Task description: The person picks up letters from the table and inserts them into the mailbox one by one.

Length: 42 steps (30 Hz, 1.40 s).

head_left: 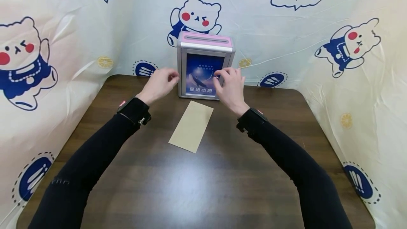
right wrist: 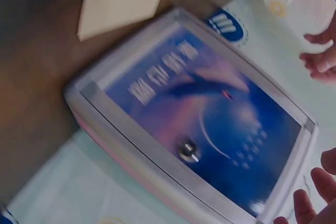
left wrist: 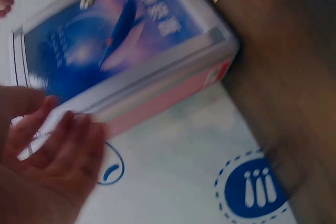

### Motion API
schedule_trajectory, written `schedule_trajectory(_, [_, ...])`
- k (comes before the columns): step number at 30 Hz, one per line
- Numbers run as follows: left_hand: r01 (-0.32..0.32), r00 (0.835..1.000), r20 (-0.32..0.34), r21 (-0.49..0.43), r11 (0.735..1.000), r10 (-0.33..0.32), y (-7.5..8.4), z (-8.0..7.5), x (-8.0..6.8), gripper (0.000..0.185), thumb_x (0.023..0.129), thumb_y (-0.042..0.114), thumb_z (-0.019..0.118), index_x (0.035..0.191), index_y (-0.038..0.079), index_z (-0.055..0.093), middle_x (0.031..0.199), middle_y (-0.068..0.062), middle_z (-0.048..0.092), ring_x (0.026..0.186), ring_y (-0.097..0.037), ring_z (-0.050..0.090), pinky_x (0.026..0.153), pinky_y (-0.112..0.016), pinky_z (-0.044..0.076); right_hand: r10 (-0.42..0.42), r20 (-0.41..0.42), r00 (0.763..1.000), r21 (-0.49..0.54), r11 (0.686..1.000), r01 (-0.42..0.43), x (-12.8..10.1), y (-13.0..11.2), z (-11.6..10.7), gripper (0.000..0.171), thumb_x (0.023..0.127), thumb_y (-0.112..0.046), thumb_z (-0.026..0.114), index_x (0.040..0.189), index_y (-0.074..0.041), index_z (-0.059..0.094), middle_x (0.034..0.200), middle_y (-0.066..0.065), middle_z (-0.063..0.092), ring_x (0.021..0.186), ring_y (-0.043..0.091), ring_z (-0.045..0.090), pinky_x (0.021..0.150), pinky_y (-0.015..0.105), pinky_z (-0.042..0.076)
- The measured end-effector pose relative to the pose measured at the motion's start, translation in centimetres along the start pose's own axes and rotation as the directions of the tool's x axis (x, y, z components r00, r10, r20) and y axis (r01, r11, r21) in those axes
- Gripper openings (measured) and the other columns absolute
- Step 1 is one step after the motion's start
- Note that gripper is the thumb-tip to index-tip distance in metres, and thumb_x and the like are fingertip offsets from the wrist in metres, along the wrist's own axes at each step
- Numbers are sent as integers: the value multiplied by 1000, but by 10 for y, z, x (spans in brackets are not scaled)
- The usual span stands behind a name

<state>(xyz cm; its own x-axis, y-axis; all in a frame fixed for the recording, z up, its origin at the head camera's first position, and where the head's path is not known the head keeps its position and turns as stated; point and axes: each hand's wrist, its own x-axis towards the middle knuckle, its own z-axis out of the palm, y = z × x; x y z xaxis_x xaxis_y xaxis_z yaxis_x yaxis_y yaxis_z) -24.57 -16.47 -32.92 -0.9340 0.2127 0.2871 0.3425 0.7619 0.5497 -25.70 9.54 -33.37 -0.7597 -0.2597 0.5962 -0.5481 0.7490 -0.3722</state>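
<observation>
A silver-framed box (head_left: 182,63) with a pink top and a slot stands at the back of the table. Its front panel (head_left: 200,73) is blue with a whale and white characters. A round metal lock (right wrist: 188,149) sits on that panel in the right wrist view. Beside the box's left edge hovers my left hand (head_left: 159,84), fingers loosely bent, holding nothing. My right hand (head_left: 232,89) is in front of the box's right side, thumb and fingers apart and nothing between them. A beige paper rectangle (head_left: 190,126), like an envelope, lies flat before the box.
The brown wooden table (head_left: 133,186) reaches toward me. White cloth (head_left: 254,38) printed with bears rises behind the box and along both sides.
</observation>
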Motion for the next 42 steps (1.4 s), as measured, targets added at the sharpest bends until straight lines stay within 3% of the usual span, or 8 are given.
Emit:
schedule_trajectory(8, [121, 957, 245, 147, 982, -154, -8, 42, -41, 34, 94, 38, 64, 105, 5, 69, 94, -9, 69, 80, -23, 62, 73, -41, 51, 161, 273, 948, -51, 987, -153, -32, 17, 29, 34, 95, -36, 61, 119, -12, 68, 120, 9, 60, 113, 31, 48, 85, 52, 32])
schedule_trajectory(15, [248, 804, 480, 265, 932, -351, -2, 66, -51, 57, 85, 61, 64, 89, 5, 71, 72, -9, 66, 61, -22, 62, 57, -34, 48, 257, 528, 810, -123, 966, -226, -48, 32, 56, 53, 93, -45, 62, 133, -11, 59, 128, 12, 59, 118, 31, 54, 90, 57, 41])
schedule_trajectory(17, [262, 782, 495, 291, 920, -379, 0, 72, -53, 59, 83, 63, 66, 86, 4, 68, 69, -8, 64, 56, -21, 61, 53, -32, 47, 289, 586, 757, -128, 956, -265, -50, 35, 61, 62, 92, -47, 63, 138, -7, 53, 132, 15, 57, 121, 32, 53, 92, 57, 43])
schedule_trajectory(23, [283, 762, 497, 320, 904, -415, 1, 84, -58, 61, 79, 59, 73, 97, 1, 63, 76, -10, 62, 52, -22, 61, 46, -30, 49, 366, 651, 665, -187, 927, -327, -49, 42, 72, 66, 87, -52, 68, 126, -1, 54, 118, 17, 61, 108, 33, 58, 86, 49, 49])
schedule_trajectory(29, [240, 792, 459, 374, 896, -403, -3, 92, -60, 58, 76, 53, 79, 99, 2, 64, 81, -10, 63, 63, -25, 63, 54, -36, 52, 399, 647, 649, -221, 914, -341, -46, 48, 81, 56, 81, -56, 73, 98, -5, 56, 92, 12, 62, 85, 29, 59, 70, 43, 48])
schedule_trajectory(34, [187, 820, 422, 439, 879, -386, -4, 96, -62, 54, 73, 49, 82, 97, 3, 67, 90, -11, 66, 82, -29, 63, 67, -43, 52, 454, 645, 614, -288, 889, -355, -45, 49, 86, 64, 78, -59, 74, 107, -4, 55, 101, 14, 63, 97, 33, 60, 81, 47, 48])
schedule_trajectory(39, [219, 799, 438, 425, 878, -411, -5, 96, -63, 49, 74, 47, 83, 91, 5, 65, 82, -10, 64, 64, -25, 64, 60, -38, 50, 477, 639, 603, -288, 876, -388, -45, 49, 90, 78, 81, -52, 74, 130, 2, 46, 120, 19, 60, 109, 34, 57, 90, 46, 47])
schedule_trajectory(42, [242, 780, 459, 406, 881, -426, -8, 95, -65, 48, 75, 48, 82, 88, 5, 63, 74, -8, 63, 52, -20, 61, 55, -35, 48, 434, 662, 611, -190, 886, -422, -46, 48, 92, 60, 86, -37, 73, 124, 4, 50, 98, 19, 66, 89, 31, 65, 77, 38, 50])
